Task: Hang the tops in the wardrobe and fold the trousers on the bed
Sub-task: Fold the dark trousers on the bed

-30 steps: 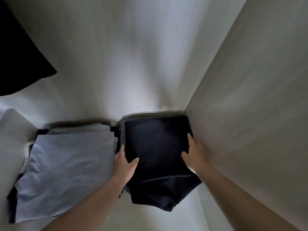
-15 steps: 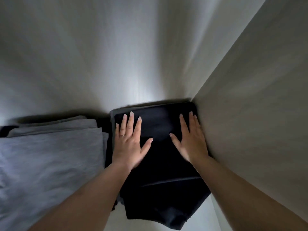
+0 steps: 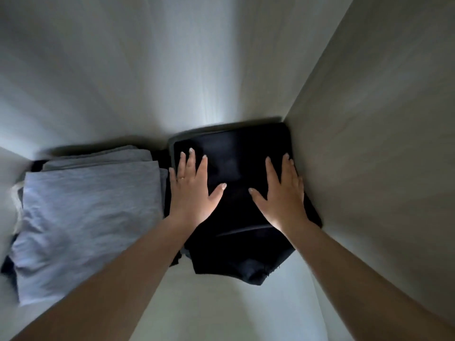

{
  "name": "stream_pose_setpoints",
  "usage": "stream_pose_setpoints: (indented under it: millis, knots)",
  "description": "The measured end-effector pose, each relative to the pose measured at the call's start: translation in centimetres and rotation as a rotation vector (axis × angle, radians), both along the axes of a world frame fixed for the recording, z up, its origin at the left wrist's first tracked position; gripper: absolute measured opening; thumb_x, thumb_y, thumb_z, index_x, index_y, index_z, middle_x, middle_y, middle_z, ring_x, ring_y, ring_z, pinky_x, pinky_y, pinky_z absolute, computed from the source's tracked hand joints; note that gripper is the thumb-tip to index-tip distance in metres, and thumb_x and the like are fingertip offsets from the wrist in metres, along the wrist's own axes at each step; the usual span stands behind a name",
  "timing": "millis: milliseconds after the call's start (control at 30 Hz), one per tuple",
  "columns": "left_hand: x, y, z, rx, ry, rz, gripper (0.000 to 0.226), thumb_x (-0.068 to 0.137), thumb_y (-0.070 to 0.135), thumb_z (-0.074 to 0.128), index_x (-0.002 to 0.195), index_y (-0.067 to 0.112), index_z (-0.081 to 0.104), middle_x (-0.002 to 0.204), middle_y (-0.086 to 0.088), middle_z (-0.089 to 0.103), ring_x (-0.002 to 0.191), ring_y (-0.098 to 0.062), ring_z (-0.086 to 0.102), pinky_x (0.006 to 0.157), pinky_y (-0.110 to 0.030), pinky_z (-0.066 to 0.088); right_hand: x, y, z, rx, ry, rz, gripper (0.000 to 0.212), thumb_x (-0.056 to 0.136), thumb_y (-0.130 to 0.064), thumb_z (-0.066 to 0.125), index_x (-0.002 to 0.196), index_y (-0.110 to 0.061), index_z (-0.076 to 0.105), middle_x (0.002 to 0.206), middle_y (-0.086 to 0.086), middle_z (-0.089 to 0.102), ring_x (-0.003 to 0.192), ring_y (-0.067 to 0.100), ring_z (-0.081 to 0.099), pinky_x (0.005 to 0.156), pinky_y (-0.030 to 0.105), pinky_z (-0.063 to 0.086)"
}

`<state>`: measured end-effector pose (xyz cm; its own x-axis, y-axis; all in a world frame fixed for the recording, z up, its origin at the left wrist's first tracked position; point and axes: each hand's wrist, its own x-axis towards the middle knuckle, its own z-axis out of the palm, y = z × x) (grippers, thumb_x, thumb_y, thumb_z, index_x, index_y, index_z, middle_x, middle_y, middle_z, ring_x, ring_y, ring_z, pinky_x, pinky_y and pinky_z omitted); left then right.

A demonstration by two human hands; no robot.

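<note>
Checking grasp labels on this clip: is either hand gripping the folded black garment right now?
No, the left hand and the right hand lie flat with straight fingers on top of the folded black garment.

A single head-worn camera looks forward and steeply down into a wardrobe corner (image 3: 283, 119) (the wide lens bends the walls), close above a shelf (image 3: 221, 303), with both forearms reaching in from the bottom edge.
</note>
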<state>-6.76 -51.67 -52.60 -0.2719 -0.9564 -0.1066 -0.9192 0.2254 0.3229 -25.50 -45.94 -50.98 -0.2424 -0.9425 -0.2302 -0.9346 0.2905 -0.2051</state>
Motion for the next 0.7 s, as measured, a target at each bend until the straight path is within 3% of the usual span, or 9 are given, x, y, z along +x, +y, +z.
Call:
stream_pose_setpoints:
  millis: [133,300,433,567,633,700]
  knots:
    - [-0.4,7.5,-0.2,-0.005,0.177,-0.023,0.074,0.084,0.063,0.038,0.145,0.019,0.039,0.156,-0.011,0.027,0.146,-0.029,0.016,0.114,-0.055,0.014,1.0,5.6,-0.8,-0.207,0.026,0.000,0.072,0.087,-0.057,0.035,0.147,-0.018,0.032,0.155,0.022,0.020,0.143,0.033,0.020,0.111,0.054,0.021]
    - [-0.1,9.7,-4.2,-0.150,0.039,-0.127,0.069,0.091,0.057,0.038,0.146,0.015,0.037,0.156,-0.014,0.024,0.146,-0.031,0.018,0.115,-0.056,0.015,1.7,7.3,-4.4,-0.191,0.045,-0.011,0.066,0.089,-0.054,0.035,0.144,-0.019,0.032,0.153,0.020,0.027,0.141,0.030,0.025,0.111,0.056,0.024]
    - [-0.5,8.6,-5.4,-0.200,-0.008,-0.150,0.068,0.091,0.055,0.038,0.145,0.013,0.038,0.155,-0.015,0.028,0.145,-0.031,0.022,0.114,-0.058,0.016,1.1,6.2,-5.8,-0.170,0.056,0.008,0.067,0.089,-0.056,0.032,0.145,-0.019,0.033,0.153,0.019,0.027,0.142,0.031,0.025,0.112,0.054,0.018]
    - [-0.3,8.6,-5.8,-0.197,-0.008,-0.142,0.068,0.090,0.055,0.038,0.144,0.014,0.041,0.154,-0.014,0.030,0.144,-0.030,0.024,0.114,-0.058,0.017,1.4,6.0,-5.7,-0.131,0.043,0.010,0.069,0.088,-0.057,0.029,0.145,-0.019,0.035,0.153,0.019,0.029,0.141,0.032,0.028,0.111,0.055,0.022]
    - [-0.5,8.3,-5.6,-0.142,0.003,-0.129,0.068,0.089,0.056,0.039,0.143,0.015,0.042,0.154,-0.013,0.032,0.143,-0.029,0.026,0.113,-0.058,0.018,1.0,5.4,-4.7,-0.032,0.043,0.045,0.074,0.088,-0.061,0.022,0.150,-0.021,0.024,0.157,0.016,0.017,0.145,0.030,0.017,0.114,0.053,0.017]
    - [-0.5,8.3,-4.3,-0.066,0.013,-0.114,0.070,0.088,0.059,0.036,0.143,0.017,0.042,0.154,-0.012,0.032,0.144,-0.028,0.026,0.114,-0.057,0.017,0.3,4.4,-2.9,0.188,-0.013,0.079,0.073,0.091,-0.062,0.022,0.152,-0.027,0.002,0.160,0.009,-0.006,0.148,0.023,-0.004,0.117,0.049,0.006]
